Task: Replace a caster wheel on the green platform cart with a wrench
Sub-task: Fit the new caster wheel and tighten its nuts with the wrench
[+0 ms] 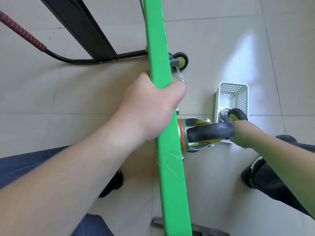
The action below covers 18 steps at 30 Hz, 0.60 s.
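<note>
Head cam: green cart deck (167, 150) tipped on edge on tiled floor. Left hand (150, 106) grips deck edge, thumb wrapped over. Mounted caster wheel (209, 132) sticks out right; right hand (238, 128) behind it, blurred, grip unclear. Spare caster (236, 115) in white basket (233, 96).
</note>
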Tool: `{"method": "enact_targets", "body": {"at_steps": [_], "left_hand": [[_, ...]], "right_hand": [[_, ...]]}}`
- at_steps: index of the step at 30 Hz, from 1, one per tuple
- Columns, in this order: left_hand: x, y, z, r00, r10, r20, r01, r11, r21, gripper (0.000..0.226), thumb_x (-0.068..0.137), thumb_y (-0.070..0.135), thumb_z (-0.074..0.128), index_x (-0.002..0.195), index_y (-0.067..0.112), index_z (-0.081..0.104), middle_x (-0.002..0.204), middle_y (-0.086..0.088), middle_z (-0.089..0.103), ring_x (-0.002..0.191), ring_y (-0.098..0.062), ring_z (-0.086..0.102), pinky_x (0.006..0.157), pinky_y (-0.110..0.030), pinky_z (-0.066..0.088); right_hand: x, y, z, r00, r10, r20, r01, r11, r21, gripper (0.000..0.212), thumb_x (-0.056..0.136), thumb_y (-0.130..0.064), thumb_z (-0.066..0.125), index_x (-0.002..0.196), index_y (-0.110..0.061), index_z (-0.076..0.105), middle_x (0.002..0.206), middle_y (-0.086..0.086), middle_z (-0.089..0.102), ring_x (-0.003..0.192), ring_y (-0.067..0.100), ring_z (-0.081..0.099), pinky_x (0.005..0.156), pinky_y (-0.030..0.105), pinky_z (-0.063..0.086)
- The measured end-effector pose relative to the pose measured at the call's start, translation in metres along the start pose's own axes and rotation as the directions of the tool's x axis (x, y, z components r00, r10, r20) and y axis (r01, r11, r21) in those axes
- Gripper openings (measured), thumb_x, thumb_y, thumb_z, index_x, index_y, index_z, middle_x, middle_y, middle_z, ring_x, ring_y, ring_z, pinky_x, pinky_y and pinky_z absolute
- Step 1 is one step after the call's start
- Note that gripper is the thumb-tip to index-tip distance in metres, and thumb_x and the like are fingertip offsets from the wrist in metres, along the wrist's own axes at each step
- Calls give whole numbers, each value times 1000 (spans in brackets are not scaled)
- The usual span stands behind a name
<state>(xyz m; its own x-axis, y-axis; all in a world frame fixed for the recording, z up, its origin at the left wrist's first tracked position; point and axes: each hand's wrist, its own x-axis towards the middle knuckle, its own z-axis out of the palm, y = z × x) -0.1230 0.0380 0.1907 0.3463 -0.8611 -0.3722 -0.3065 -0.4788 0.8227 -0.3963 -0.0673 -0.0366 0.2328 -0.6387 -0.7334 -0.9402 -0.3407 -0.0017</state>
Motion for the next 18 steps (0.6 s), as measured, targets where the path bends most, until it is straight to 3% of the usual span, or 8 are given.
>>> {"method": "enact_targets", "body": {"at_steps": [2, 4, 8, 11, 15, 18], "left_hand": [[0, -1, 0, 1000, -18, 19, 18, 1000, 7, 25, 67, 45, 56, 73, 25, 41, 45, 14, 42, 43, -12, 39, 51, -30, 31], [0, -1, -1, 999, -27, 35, 27, 1000, 4, 26, 67, 45, 55, 72, 26, 39, 42, 15, 39, 39, -8, 36, 48, -28, 29], [-1, 0, 0, 999, -39, 33, 40, 999, -12, 27, 67, 46, 55, 74, 25, 40, 38, 16, 37, 33, -5, 35, 40, -22, 26], [-3, 3, 1, 998, -66, 12, 67, 997, -46, 33, 66, 47, 57, 84, 20, 49, 49, 13, 42, 34, -3, 39, 46, -22, 31], [-7, 6, 0, 995, -97, 3, 97, 994, -57, 34, 78, 46, 66, 95, 18, 57, 67, 7, 50, 34, 0, 44, 53, -28, 34], [-11, 8, -1, 996, -92, 5, 92, 993, -72, 49, 67, 49, 60, 102, 16, 62, 70, 8, 56, 45, -2, 52, 56, -27, 38]], "right_hand": [[-6, 9, -9, 998, -32, -51, 30, 999, -32, 12, 97, -15, 54, 105, -17, 63, 114, 1, 55, 75, 25, 55, 65, 29, 44], [-17, 12, -21, 991, -69, -116, 62, 996, -69, 13, 94, -16, 50, 92, -16, 64, 113, -3, 55, 71, 25, 56, 56, 29, 36], [-59, 10, -57, 983, -62, -171, 65, 998, 16, 8, 90, -20, 58, 92, -27, 63, 83, -6, 60, 74, 18, 54, 56, 26, 34], [-100, 7, -81, 979, -41, -200, 56, 996, 67, 7, 87, -20, 60, 87, -26, 57, 80, -8, 59, 67, 9, 50, 55, 27, 37], [-159, -6, -104, 948, 4, -319, 44, 988, 145, 6, 84, -25, 63, 88, -22, 67, 81, -6, 68, 73, 17, 61, 66, 30, 51], [-201, -22, -109, 923, -2, -384, 119, 953, 280, 6, 83, -24, 67, 83, -30, 68, 69, -14, 67, 64, 6, 62, 61, 25, 51]]}}
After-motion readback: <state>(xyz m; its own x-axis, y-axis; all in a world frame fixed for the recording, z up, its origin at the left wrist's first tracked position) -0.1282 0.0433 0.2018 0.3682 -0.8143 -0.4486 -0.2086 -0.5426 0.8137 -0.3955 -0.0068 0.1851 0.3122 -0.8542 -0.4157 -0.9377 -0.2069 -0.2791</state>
